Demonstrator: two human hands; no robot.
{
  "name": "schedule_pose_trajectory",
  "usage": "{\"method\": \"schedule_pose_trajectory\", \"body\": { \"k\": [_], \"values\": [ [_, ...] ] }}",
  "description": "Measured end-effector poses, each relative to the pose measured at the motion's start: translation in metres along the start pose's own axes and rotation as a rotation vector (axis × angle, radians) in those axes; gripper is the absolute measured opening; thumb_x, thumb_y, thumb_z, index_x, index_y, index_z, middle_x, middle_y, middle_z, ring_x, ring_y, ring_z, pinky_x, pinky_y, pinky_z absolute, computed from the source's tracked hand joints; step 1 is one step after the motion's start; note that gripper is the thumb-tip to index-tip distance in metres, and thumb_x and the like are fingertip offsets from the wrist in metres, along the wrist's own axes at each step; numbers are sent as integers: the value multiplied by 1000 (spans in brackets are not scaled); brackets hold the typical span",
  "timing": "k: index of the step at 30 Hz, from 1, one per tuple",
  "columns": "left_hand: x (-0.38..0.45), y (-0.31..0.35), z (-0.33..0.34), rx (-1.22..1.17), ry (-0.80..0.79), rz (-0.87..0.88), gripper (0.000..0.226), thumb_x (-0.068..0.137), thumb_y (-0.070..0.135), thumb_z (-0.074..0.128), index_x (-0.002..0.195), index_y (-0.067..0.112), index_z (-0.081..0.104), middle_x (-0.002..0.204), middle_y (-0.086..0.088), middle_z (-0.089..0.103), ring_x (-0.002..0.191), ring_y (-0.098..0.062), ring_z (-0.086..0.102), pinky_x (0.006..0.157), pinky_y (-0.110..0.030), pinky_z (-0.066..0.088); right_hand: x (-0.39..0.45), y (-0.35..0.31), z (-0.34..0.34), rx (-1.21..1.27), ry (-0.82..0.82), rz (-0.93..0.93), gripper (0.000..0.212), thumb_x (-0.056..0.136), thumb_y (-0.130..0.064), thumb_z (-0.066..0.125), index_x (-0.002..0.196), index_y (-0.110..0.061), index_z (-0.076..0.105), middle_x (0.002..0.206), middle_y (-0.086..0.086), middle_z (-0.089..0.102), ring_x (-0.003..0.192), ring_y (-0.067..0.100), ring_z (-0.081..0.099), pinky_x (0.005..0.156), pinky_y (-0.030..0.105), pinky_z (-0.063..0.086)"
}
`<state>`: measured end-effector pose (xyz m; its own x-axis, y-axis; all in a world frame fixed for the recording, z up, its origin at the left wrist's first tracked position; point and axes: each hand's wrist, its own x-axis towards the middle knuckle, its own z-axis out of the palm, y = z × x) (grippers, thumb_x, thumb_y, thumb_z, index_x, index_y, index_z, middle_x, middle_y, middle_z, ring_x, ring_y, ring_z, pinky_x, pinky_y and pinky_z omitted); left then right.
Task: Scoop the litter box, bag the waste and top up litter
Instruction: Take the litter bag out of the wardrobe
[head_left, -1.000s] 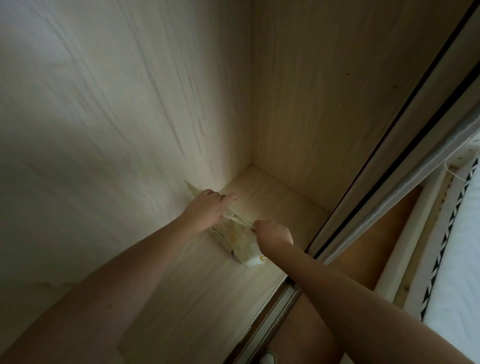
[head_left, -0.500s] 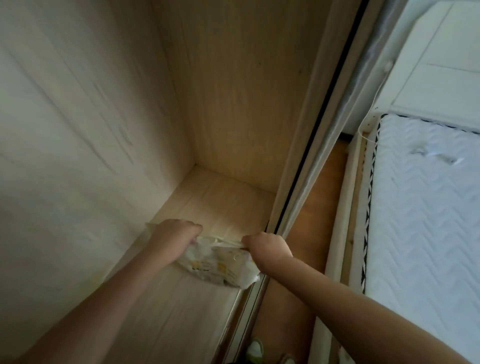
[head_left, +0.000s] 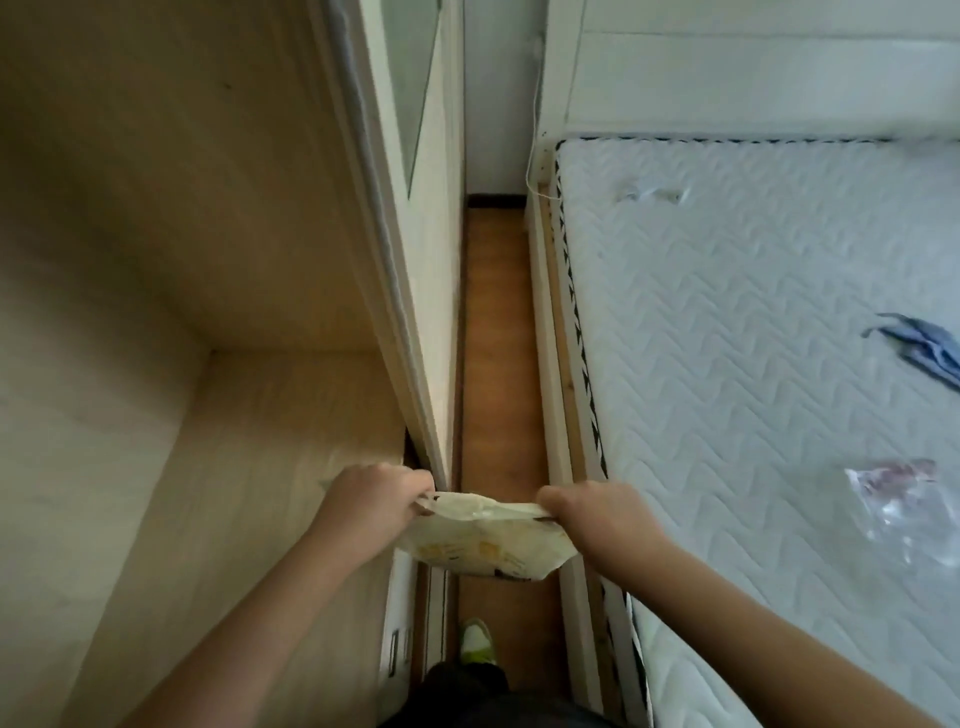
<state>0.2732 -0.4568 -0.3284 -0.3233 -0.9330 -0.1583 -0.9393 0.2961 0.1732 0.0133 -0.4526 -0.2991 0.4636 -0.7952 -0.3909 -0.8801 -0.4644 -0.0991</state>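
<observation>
You've got the bag (head_left: 483, 540) out over the strip of wooden floor (head_left: 493, 332), hanging between the open wardrobe (head_left: 218, 415) on your left and the bed (head_left: 753, 312) on your right, with your shoe (head_left: 477, 640) showing below it. Your left hand (head_left: 371, 499) is pinching one top corner, your right hand (head_left: 597, 519) is pinching the other, fingers curled tight, and the top edge is pulled taut between them. The body sags and bulges below that line, so this looks like soft, floppy plastic carrying loose contents; judging by the droop, it's moderately heavy rather than stiff. That smooth film could slide through a pinch, so a firmer grip with a fistful of the top seam, or one hand under the belly, seems the safer hold. There's yellow and dark printing on the pale face, but it's too blurred to read, so no brand or wording can be made out.
</observation>
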Motion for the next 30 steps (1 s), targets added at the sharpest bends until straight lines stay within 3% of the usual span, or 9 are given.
{"method": "schedule_pose_trajectory", "body": {
  "k": [3, 6, 12, 16, 18, 22, 26, 30],
  "values": [
    [21, 39, 7, -17, -34, 87, 10, 91, 32, 55, 86, 29, 63, 77, 7, 67, 73, -14, 60, 56, -29, 37, -38, 29, 13, 45, 9, 127, 21, 93, -14, 48, 110, -25, 55, 96, -3, 65, 87, 20, 64, 71, 31, 48],
    [40, 83, 5, -43, -37, 181, 10, 92, 35, 56, 86, 29, 62, 76, 10, 64, 75, -13, 59, 54, -26, 33, -77, 52, 24, 92, 13, 245, 23, 93, -18, 49, 114, -28, 54, 100, -3, 66, 89, 20, 64, 70, 32, 49],
    [63, 173, 2, 3, -60, 416, 6, 92, 33, 59, 91, 31, 65, 82, 13, 66, 72, -6, 51, 53, -21, 28, -160, 86, 40, 152, 67, 461, 20, 93, -17, 46, 110, -24, 54, 99, 2, 63, 89, 24, 62, 63, 29, 35],
    [75, 232, 4, 24, -126, 572, 9, 92, 33, 58, 96, 31, 66, 88, 12, 69, 84, -12, 63, 68, -31, 50, -217, 106, 58, 228, 143, 610, 19, 92, -14, 45, 104, -25, 55, 92, 2, 64, 83, 26, 62, 62, 30, 41],
    [83, 261, 8, 81, -156, 626, 11, 92, 39, 55, 95, 31, 62, 89, 10, 68, 85, -15, 65, 71, -35, 53, -247, 114, 66, 258, 176, 681, 16, 92, -15, 46, 100, -27, 54, 85, 1, 61, 80, 25, 61, 61, 30, 41],
    [93, 312, 15, 157, -161, 715, 15, 94, 39, 53, 91, 25, 57, 93, 3, 69, 90, -22, 65, 67, -31, 46, -295, 124, 78, 286, 220, 799, 13, 90, -18, 48, 95, -28, 54, 81, 0, 57, 78, 26, 60, 59, 29, 38],
    [93, 368, 23, 44, -176, 826, 17, 93, 40, 58, 91, 24, 61, 92, 5, 70, 90, -22, 65, 67, -31, 44, -344, 132, 92, 330, 244, 951, 13, 90, -18, 45, 85, -30, 43, 78, -3, 53, 72, 22, 53, 58, 28, 36],
    [96, 426, 32, -48, -213, 975, 17, 92, 39, 61, 89, 22, 64, 83, 5, 67, 80, -20, 61, 61, -30, 37, -390, 135, 109, 386, 245, 1142, 17, 87, -12, 45, 83, -28, 46, 70, -5, 46, 69, 20, 52, 54, 29, 34]
  ]
}}
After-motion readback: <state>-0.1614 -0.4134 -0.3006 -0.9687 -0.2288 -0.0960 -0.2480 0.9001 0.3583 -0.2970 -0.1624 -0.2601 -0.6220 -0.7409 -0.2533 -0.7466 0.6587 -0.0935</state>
